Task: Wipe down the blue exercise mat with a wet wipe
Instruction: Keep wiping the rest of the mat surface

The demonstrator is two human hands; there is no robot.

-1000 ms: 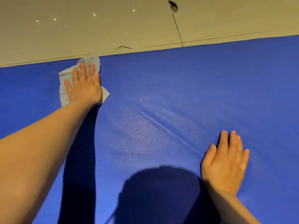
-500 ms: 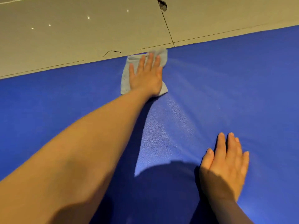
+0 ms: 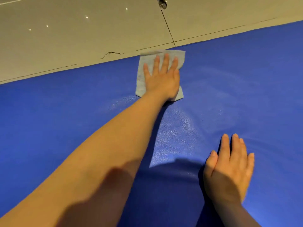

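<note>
The blue exercise mat (image 3: 237, 89) fills most of the view, with its far edge running along the floor. A pale wet wipe (image 3: 141, 74) lies flat at that far edge, its top corner slightly over the rim. My left hand (image 3: 161, 79) presses flat on the wipe with fingers straight and spread. My right hand (image 3: 229, 166) rests flat on the mat nearer to me, fingers straight, holding nothing. A damp sheen shows on the mat between the two hands.
Beyond the mat lies a beige tiled floor (image 3: 73, 38) with dark grout lines and a thin dark hair-like strand (image 3: 111, 54) near the mat's edge. A small dark object (image 3: 161, 3) sits at the top. My shadow falls on the near mat.
My left hand has slid the wipe to the right along the mat's far edge. My right hand has stayed planted on the mat.
</note>
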